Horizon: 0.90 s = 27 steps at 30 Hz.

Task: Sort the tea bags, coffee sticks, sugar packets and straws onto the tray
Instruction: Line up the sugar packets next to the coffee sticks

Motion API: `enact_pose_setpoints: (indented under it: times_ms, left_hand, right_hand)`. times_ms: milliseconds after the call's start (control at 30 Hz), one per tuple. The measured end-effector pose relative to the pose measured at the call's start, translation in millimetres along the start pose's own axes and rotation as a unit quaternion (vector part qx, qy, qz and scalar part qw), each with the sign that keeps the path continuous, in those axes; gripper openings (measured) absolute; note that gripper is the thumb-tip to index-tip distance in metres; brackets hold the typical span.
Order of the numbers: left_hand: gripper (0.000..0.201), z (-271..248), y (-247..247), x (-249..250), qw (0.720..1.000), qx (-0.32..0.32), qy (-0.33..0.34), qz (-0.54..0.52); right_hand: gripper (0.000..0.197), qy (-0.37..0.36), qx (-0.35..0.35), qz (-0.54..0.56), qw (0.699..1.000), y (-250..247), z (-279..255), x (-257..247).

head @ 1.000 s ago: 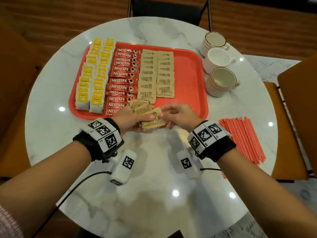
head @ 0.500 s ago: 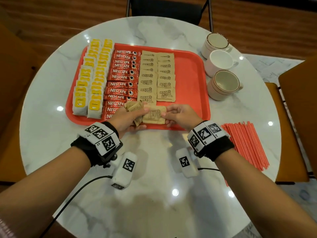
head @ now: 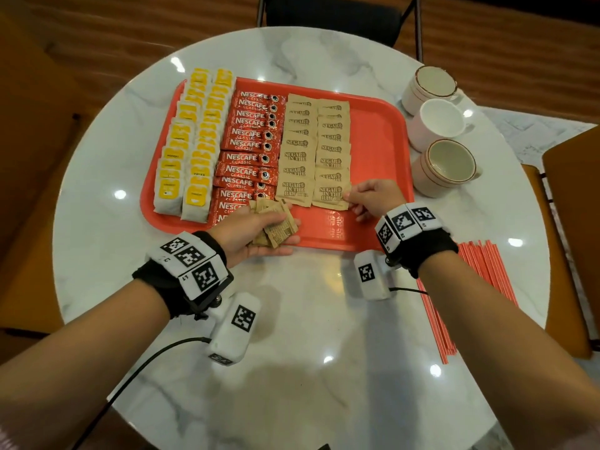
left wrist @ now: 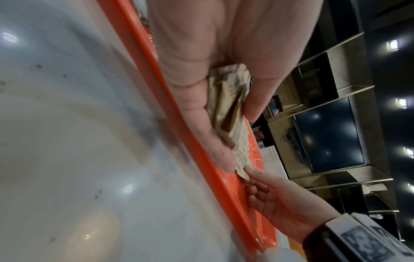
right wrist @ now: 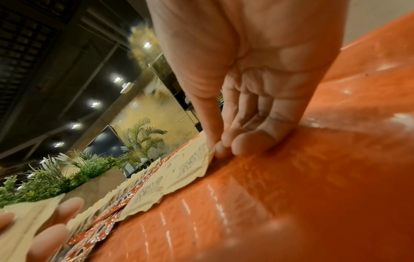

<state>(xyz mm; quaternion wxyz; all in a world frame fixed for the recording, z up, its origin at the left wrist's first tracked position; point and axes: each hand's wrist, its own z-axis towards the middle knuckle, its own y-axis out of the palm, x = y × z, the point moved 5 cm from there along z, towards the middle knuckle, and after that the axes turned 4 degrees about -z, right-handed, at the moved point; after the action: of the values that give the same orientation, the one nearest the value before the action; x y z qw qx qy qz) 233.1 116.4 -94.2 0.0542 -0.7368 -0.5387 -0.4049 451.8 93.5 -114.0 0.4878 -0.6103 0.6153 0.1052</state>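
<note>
The brown paper sugar packet (head: 331, 193) lies flat at the near end of the right sugar column on the flat red plastic tray (head: 378, 141), and my right hand (head: 373, 198) pinches its right edge between thumb and fingertips. My left hand (head: 256, 233) clamps a loose bunch of brown sugar packets (head: 276, 227) over the tray's near rim. Red coffee sticks (head: 250, 147) and yellow-labelled tea bags (head: 191, 141) fill the columns to the left. Thin red straws (head: 477, 287) lie on the white marble table (head: 308, 336), right of the tray.

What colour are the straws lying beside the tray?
Red-orange straws, seen best in the head view.
</note>
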Motion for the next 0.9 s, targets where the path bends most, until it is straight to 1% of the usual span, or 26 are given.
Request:
enact_pose_setpoints:
  times_ms: [133,433,600,667,733,800,867,900]
  left_hand:
    - [0.018,-0.9,-0.4,-0.2,1.0,-0.001,-0.001,-0.002]
    - [0.017,-4.2,0.1,-2.2,1.0,0.0,-0.012,-0.017]
    - [0.019,-7.5,-0.1,-3.6,1.0,-0.009,-0.017,-0.021]
    - [0.019,-8.7,-0.2,-4.2,1.0,-0.012,-0.014,-0.003]
    - [0.02,-10.8,0.3,-5.0,1.0,-0.013,-0.006,0.026]
    - [0.021,-12.5,1.2,-5.6,0.998,-0.008,0.002,0.058]
    - [0.018,-13.8,2.8,-6.2,0.996,-0.004,0.009,0.088]
    - [0.015,-14.5,3.8,-6.7,0.995,-0.002,0.011,0.102]
  right_hand:
    - [0.017,0.004,0.01,0.002,1.0,-0.4,-1.0,-1.7]
    - [0.016,-0.012,0.015,0.005,1.0,-2.4,-3.6,-2.9]
    - [0.022,-0.017,0.052,0.024,0.998,-6.4,-10.1,-1.4]
    - [0.021,-0.035,0.047,-0.001,0.998,-5.2,-14.7,-5.3]
    - [0.017,-0.068,-0.009,-0.034,0.997,3.8,-25.9,-14.2]
    - [0.01,-0.087,-0.104,-0.011,0.991,19.5,-42.1,-22.8]
    - [0.005,-0.077,-0.198,0.005,0.977,36.4,-57.4,-26.9]
    - [0.003,-0.073,-0.232,-0.004,0.97,43.2,-63.3,-27.4]
